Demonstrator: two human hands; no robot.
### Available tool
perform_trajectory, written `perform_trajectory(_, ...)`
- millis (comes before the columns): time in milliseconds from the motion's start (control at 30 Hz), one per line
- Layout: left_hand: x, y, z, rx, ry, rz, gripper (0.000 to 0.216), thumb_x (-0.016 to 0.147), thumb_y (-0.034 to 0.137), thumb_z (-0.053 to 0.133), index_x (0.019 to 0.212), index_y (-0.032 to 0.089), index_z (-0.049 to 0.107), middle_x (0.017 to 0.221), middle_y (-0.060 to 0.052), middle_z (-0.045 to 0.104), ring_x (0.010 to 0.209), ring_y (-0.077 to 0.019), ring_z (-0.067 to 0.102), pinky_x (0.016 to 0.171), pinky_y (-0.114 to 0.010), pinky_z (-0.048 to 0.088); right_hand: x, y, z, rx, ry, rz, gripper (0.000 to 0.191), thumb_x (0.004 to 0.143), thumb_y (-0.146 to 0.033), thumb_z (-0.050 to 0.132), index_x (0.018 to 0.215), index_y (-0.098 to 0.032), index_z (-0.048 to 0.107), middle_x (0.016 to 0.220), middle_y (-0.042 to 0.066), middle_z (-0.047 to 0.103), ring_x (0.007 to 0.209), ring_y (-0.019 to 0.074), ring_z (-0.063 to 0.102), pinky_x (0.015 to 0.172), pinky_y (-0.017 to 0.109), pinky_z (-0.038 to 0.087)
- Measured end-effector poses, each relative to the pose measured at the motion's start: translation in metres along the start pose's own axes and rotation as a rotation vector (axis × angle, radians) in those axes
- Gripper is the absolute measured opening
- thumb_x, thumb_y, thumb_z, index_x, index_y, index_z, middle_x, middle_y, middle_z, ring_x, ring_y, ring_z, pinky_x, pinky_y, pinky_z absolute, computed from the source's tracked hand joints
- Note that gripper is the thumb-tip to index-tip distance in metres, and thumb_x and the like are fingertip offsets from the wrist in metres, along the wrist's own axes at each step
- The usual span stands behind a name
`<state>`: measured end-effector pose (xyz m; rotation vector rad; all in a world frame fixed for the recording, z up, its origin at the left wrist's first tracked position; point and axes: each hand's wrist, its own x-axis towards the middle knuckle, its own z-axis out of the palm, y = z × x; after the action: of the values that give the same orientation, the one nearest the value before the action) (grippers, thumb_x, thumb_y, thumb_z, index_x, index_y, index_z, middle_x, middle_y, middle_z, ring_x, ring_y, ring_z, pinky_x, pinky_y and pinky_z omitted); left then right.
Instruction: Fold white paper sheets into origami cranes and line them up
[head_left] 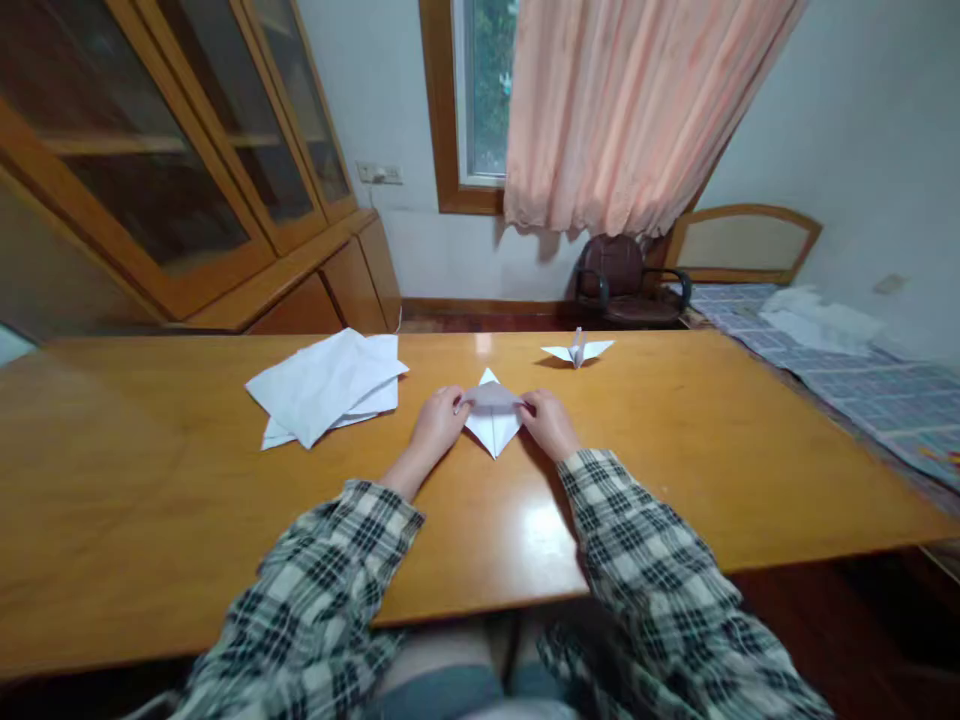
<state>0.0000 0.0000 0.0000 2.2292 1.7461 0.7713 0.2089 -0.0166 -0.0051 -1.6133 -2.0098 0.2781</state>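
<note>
A partly folded white paper (pixel 493 418), kite-shaped with a point toward me, lies on the wooden table (pixel 150 480). My left hand (pixel 437 422) pinches its left corner with closed fingers. My right hand (pixel 549 424) pinches its right corner the same way. Both sleeves are checked. A finished white paper crane (pixel 577 349) stands farther back, right of the fold. A loose stack of white paper sheets (pixel 328 388) lies to the left of my left hand.
A wooden glass-door cabinet (pixel 187 170) stands at the left. Behind the table are a dark chair (pixel 626 280), a window with a pink curtain (pixel 622 110), and a bed (pixel 847 370) at the right.
</note>
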Motion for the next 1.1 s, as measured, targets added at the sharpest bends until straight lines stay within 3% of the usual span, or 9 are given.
perform_trajectory(300,-0.001,0.006,0.004,0.048,0.012,-0.016,0.013,0.088,0.027,0.051,0.085,0.017,0.059,0.085,-0.010,0.065,0.083,-0.0235,0.060,0.073,-0.031,0.042,0.002,-0.009,0.000,-0.028,0.018,0.129,0.020,0.090,-0.026,0.051,0.076,-0.018,0.063,0.074,0.004,0.064,0.069,0.0152,0.053,0.061,0.025,0.028)
perform_trajectory(467,0.001,0.004,0.003,-0.001,-0.013,-0.063,0.012,0.084,0.026,0.055,0.090,0.017,0.060,0.083,-0.007,0.066,0.079,-0.0217,0.060,0.069,-0.029,0.042,0.003,-0.010,0.000,-0.017,0.014,0.206,0.018,0.089,-0.029,0.053,0.078,-0.018,0.063,0.074,0.004,0.065,0.070,0.0154,0.054,0.060,0.025,0.029)
perform_trajectory(767,0.002,0.007,0.000,0.013,-0.017,-0.116,0.013,0.084,0.029,0.056,0.084,0.018,0.062,0.076,-0.005,0.066,0.072,-0.0195,0.060,0.064,-0.026,0.038,0.004,-0.022,0.001,-0.054,-0.003,0.312,0.015,0.088,-0.030,0.052,0.086,-0.021,0.063,0.080,0.004,0.068,0.072,0.0164,0.056,0.058,0.026,0.026)
perform_trajectory(1100,0.001,0.012,0.005,0.037,-0.001,-0.152,0.020,0.083,0.020,0.051,0.099,0.019,0.062,0.079,-0.004,0.069,0.073,-0.0192,0.062,0.063,-0.026,0.038,0.007,-0.028,0.003,-0.071,0.039,0.312,0.014,0.087,-0.029,0.053,0.095,-0.022,0.062,0.083,0.001,0.070,0.082,0.0186,0.062,0.069,0.028,0.032)
